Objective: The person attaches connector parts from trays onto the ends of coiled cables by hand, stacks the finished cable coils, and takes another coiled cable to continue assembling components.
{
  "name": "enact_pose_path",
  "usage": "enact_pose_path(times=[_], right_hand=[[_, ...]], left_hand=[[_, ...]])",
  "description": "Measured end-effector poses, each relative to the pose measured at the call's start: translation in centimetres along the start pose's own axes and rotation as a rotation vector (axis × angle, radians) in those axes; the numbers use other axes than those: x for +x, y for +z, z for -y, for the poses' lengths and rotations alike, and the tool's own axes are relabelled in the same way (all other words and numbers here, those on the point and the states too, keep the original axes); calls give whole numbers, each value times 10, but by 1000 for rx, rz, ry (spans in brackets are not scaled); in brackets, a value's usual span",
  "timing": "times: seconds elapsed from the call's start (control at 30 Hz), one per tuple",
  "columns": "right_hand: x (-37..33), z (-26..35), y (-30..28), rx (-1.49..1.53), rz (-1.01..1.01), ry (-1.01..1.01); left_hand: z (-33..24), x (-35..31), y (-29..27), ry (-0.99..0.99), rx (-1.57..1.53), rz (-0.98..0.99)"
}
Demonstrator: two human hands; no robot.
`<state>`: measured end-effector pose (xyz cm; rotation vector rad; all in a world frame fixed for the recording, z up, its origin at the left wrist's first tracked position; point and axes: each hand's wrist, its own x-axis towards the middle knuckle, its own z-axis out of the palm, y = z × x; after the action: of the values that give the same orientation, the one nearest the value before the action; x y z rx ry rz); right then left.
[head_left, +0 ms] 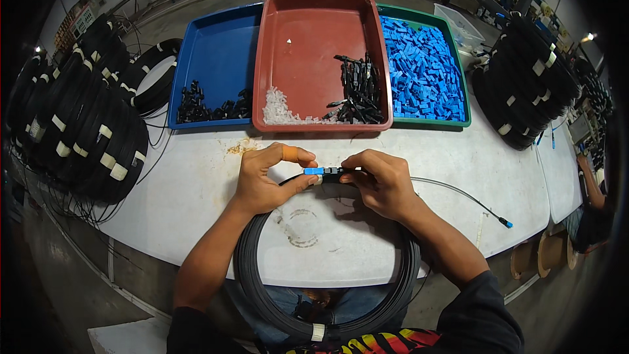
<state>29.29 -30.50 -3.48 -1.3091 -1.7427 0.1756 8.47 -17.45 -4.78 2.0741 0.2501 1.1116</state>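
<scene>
A slim connector [314, 171], blue at its left end and black toward its right, is held level above the middle of the white table [498, 200], just beyond the far arc of a coil of black cable [410, 255]; the left hand [265, 177] has its thumb and index finger (the latter wrapped in an orange covering [289, 153]) clamped on the blue end, thumb on the near side and index on the far side; the right hand [385, 180] has its thumb and index finger pinched together on the black part.

The coil lies partly on the table and reaches past its near edge over the person's lap, a white band [318, 332] around its near side; a loose cable end with a blue tip [508, 224] lies to the right.

Farther off, three trays stand side by side; the blue tray [216, 46] on the left holds small black pieces [193, 103]; the red tray [308, 39] in the middle holds clear pieces [278, 108] near left and black parts [360, 85] to the right; the green tray [467, 118] on the right holds many blue pieces [419, 69]; black cable coils are piled at far left [85, 137] and far right [531, 78].
</scene>
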Motion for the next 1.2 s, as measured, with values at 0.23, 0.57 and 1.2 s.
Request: enact_pose_path(times=[0.23, 0.57, 1.2], right_hand=[[-1, -4, 3, 161, 5, 4], [2, -1, -1, 217, 89, 47], [-1, 0, 6, 180, 57, 118]], left_hand=[[-5, 0, 0, -23, -89, 23], [-8, -1, 5, 18, -20, 83], [-3, -2, 3, 69, 15, 83]])
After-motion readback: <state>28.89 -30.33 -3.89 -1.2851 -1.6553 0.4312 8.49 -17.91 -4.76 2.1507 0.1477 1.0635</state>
